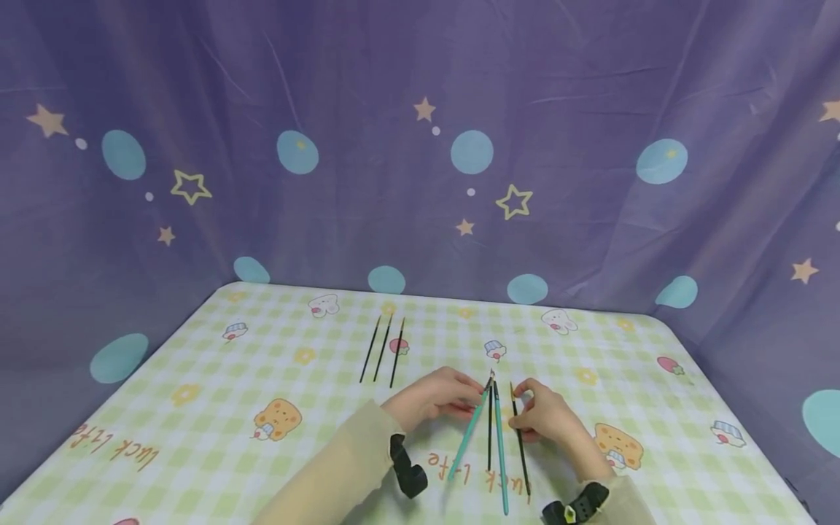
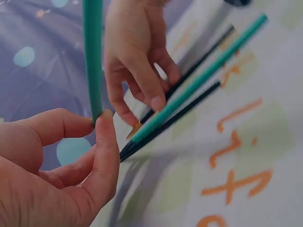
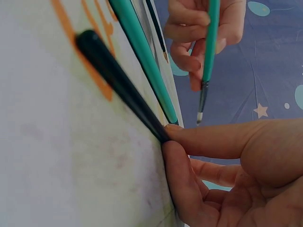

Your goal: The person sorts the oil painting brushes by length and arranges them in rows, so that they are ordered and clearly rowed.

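My left hand (image 1: pixel 441 397) pinches a teal-handled paintbrush (image 1: pixel 466 443) between thumb and finger, its pale bristle tip pointing away from me. On the right, my other hand (image 1: pixel 547 415) pinches a black-handled paintbrush (image 1: pixel 523 459) near its tan bristle end. In the right wrist view this black handle (image 3: pixel 118 78) slants close over the cloth. Between the hands lie a second teal paintbrush (image 1: pixel 502 459) and another black paintbrush (image 1: pixel 489 437), their tips converging near the held teal one.
Three thin black brushes (image 1: pixel 382 350) lie side by side, slightly apart, farther back on the left. A green-and-white checked cloth (image 1: pixel 216 423) with printed cartoons covers the table. Behind it hangs a purple curtain (image 1: pixel 374 197) with stars and blue dots.
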{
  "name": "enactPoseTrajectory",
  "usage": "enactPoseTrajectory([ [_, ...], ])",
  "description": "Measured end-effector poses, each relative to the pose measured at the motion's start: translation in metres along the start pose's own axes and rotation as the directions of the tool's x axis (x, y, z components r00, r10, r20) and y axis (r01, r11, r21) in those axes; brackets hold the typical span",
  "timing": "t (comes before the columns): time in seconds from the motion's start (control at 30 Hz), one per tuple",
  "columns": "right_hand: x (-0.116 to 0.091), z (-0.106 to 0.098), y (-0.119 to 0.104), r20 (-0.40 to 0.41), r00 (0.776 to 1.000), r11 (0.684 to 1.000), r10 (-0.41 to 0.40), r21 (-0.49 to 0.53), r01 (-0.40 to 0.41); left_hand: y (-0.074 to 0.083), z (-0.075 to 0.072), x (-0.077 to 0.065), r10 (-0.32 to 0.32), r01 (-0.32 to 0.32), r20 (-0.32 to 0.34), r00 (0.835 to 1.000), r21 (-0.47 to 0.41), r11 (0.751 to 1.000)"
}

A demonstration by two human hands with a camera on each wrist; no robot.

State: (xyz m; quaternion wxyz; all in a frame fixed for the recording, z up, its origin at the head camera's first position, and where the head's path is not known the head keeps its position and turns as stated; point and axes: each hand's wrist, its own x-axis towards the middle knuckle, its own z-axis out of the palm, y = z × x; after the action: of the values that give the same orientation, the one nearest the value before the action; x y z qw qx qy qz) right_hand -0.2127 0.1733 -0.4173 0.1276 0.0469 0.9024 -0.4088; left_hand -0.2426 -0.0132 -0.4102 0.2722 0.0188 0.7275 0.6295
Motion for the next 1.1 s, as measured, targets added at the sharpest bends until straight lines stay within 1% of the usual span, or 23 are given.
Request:
enactPoseTrajectory([
  [0.07,0.0,0.0,0.0,-0.002,1.0,1.0,0.001,0.001,-0.001,-0.001,0.001,-0.003,0.008,-0.007,0.043,0.999,-0.023,1.0],
  [0.13,0.0,0.0,0.001,-0.003,1.0,1.0,0.005,0.001,-0.005,-0.002,0.003,-0.007,0.017,-0.015,0.069,0.997,-0.034,0.999],
  [0.27,0.0,0.0,0.0,-0.005,1.0,1.0,0.0,-0.001,0.0,-0.005,0.004,-0.01,0.039,-0.037,0.064,0.997,-0.042,0.998],
  [0.4,0.0,0.0,-0.001,-0.008,1.0,1.0,-0.002,-0.003,0.002,-0.008,-0.002,-0.014,0.064,-0.062,0.05,0.997,-0.039,0.997],
  [0.57,0.001,0.0,-0.001,0.0,1.0,1.0,0.012,-0.009,-0.012,-0.014,-0.015,-0.024,0.101,-0.099,0.057,0.993,-0.031,0.995],
  [0.77,0.0,-0.001,0.0,-0.005,1.0,1.0,-0.002,0.002,0.002,-0.021,-0.035,-0.036,0.156,-0.155,0.071,0.985,-0.019,0.988],
  [0.9,-0.001,0.0,0.0,-0.001,1.0,1.0,-0.011,0.004,0.011,-0.026,-0.05,-0.045,0.171,-0.172,0.053,0.984,0.004,0.985],
  [1.1,0.0,0.0,0.0,-0.002,1.0,1.0,-0.007,0.01,0.007,-0.032,-0.075,-0.062,0.194,-0.194,0.005,0.981,0.044,0.98],
])
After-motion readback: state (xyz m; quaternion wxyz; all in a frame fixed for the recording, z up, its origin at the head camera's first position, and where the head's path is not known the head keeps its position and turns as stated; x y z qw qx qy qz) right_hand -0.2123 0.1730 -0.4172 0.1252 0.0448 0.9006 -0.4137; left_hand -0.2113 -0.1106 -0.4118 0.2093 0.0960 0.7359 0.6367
